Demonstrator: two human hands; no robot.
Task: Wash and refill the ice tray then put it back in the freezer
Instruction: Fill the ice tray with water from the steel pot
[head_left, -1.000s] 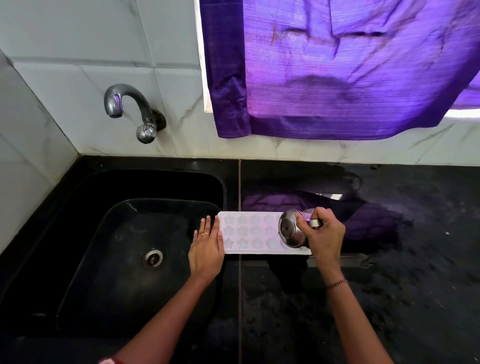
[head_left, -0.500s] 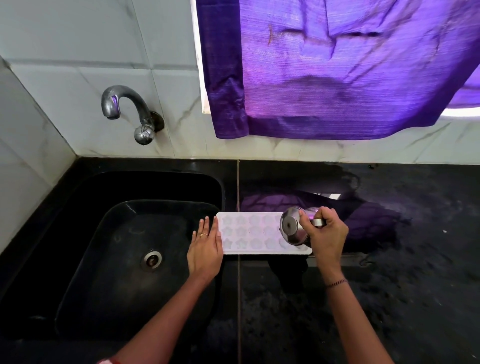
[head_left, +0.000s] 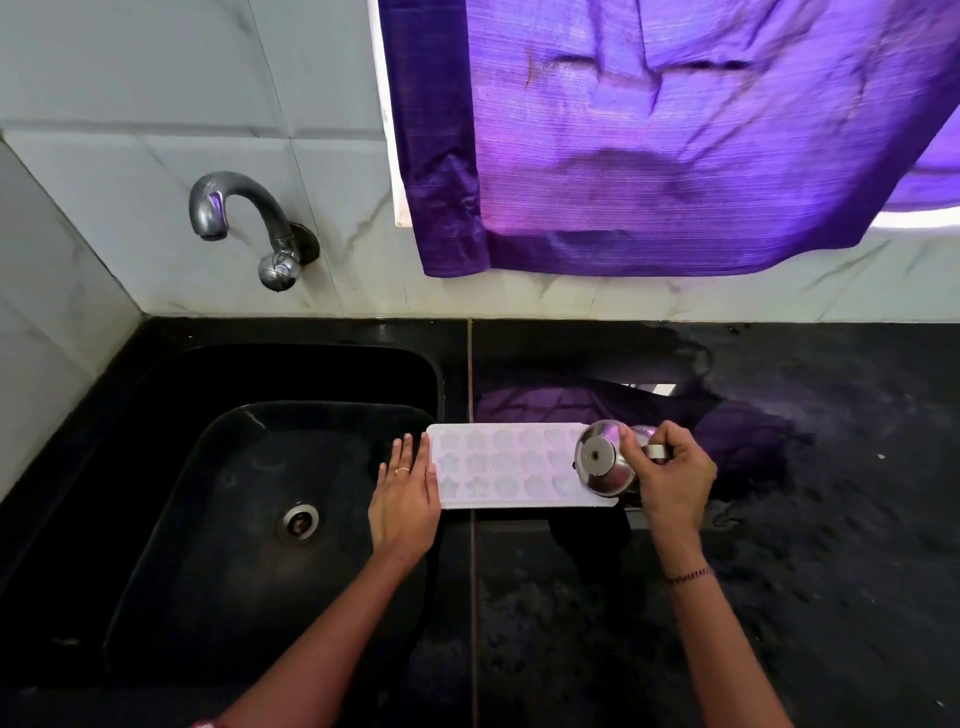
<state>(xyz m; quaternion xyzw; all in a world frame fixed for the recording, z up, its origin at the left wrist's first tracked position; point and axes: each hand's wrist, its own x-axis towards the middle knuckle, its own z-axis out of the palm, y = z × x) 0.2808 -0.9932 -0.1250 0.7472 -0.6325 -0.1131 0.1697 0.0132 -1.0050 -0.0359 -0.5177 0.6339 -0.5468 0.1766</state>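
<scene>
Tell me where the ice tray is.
Head view, centre: the ice tray lies on the black counter right of the sink, left hand at its left end, steel cup over its right end.

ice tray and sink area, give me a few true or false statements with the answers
1. The ice tray lies on the counter, just right of the sink. True.
2. The right hand holds a steel cup tipped over the tray's right end. True.
3. The left hand grips the tray with curled fingers. False: it lies flat, fingers straight, at the tray's left end.
4. Water runs from the tap. False: no stream shows.
5. The curtain is green. False: it is purple.
</scene>
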